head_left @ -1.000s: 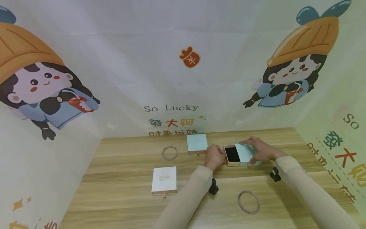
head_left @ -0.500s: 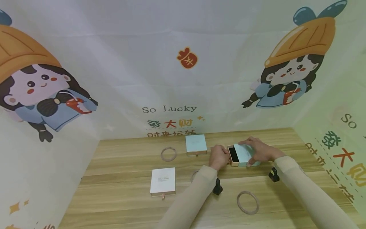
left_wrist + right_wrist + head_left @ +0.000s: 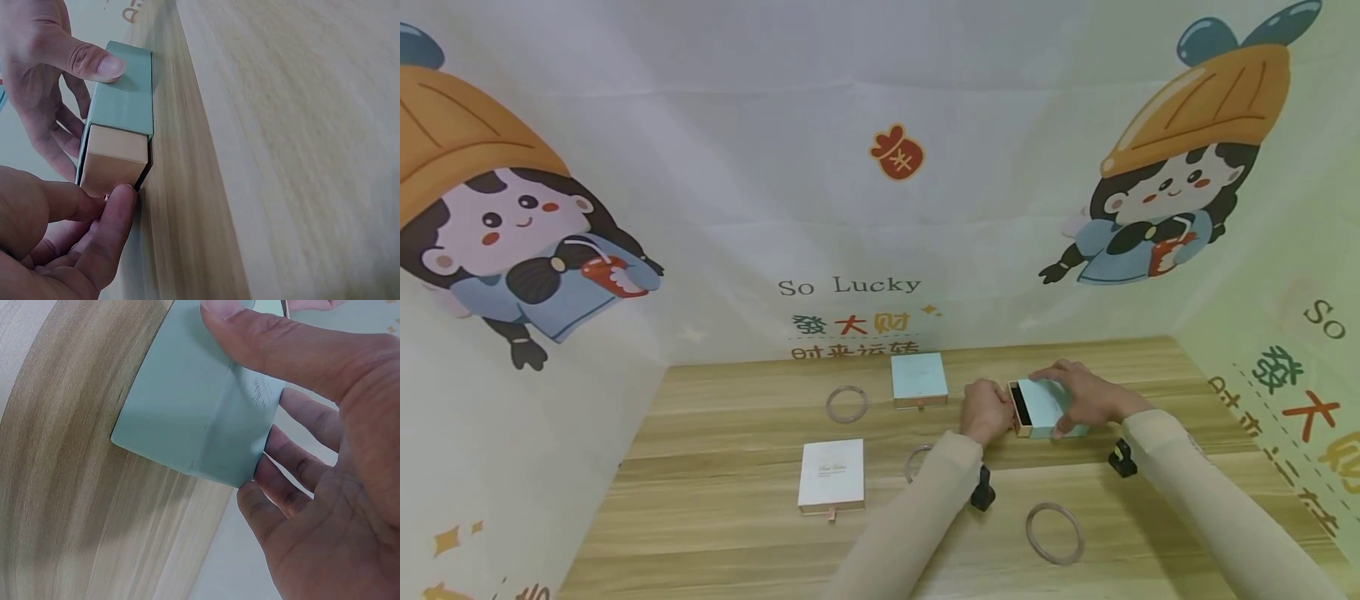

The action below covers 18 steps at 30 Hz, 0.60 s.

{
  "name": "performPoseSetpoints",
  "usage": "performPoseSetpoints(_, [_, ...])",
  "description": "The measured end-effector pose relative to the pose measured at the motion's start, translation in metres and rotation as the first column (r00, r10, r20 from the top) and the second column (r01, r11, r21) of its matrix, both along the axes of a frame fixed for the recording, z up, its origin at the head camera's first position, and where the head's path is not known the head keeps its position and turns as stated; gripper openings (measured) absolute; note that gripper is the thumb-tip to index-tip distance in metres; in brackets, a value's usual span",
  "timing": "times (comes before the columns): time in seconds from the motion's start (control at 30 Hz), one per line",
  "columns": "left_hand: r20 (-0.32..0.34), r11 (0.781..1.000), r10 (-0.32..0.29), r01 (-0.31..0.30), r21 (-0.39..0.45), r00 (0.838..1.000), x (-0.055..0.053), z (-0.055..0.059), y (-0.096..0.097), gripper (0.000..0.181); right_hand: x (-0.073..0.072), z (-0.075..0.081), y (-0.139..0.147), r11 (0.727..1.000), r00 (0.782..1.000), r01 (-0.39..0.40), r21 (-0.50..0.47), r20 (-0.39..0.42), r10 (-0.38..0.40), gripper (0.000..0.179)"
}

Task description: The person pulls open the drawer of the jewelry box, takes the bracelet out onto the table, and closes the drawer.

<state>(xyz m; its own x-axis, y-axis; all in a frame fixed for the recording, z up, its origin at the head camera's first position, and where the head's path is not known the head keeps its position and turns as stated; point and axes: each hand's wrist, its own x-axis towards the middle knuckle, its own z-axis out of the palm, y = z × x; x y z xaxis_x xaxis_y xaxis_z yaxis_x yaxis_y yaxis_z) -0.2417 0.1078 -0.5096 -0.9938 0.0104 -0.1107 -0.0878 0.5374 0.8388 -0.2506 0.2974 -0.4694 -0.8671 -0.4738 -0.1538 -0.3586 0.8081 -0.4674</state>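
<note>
My right hand (image 3: 1084,393) grips the mint-green sleeve of a small drawer box (image 3: 1047,407), thumb on the near side and fingers along the far side. A copper-coloured drawer (image 3: 115,156) sticks partly out of the sleeve's left end. A narrow strip of its black lining (image 3: 1019,403) shows in the head view. At the drawer's front, my left hand (image 3: 987,410) pinches a small pull tab (image 3: 107,197) between thumb and forefinger, and little of the tab shows. In the right wrist view the sleeve (image 3: 181,400) lies beneath my thumb.
Another mint-green box (image 3: 919,377) sits at the back, a white box (image 3: 832,473) front left. Bangles lie on the wooden table (image 3: 715,517): one at back left (image 3: 827,404), one (image 3: 909,467) partly behind my left sleeve, one (image 3: 1028,533) in front. Patterned cloth (image 3: 737,167) hangs behind.
My left hand has moved right and the drawer has slid further into the sleeve, so less black lining shows. The bangle beside my left sleeve has come into view. My right hand stays put.
</note>
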Motion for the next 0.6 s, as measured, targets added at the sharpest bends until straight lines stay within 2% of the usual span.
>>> performPoseSetpoints(0.1, [0.000,1.000,-0.003,0.003,0.008,1.000,-0.002,-0.001,0.002,0.022,0.000,0.002,-0.001,1.000,1.000,-0.002,-0.001,-0.004,0.002,0.091])
performPoseSetpoints(0.3, [-0.042,1.000,-0.018,0.017,-0.007,0.999,-0.002,-0.002,0.007,0.025,0.000,0.003,-0.001,1.000,1.000,-0.018,-0.010,-0.018,0.018,0.090])
performPoseSetpoints(0.6, [-0.025,0.999,-0.009,0.008,-0.038,1.000,-0.003,-0.001,0.017,0.030,-0.001,0.002,-0.001,1.000,1.000,-0.009,-0.010,-0.005,0.009,0.089])
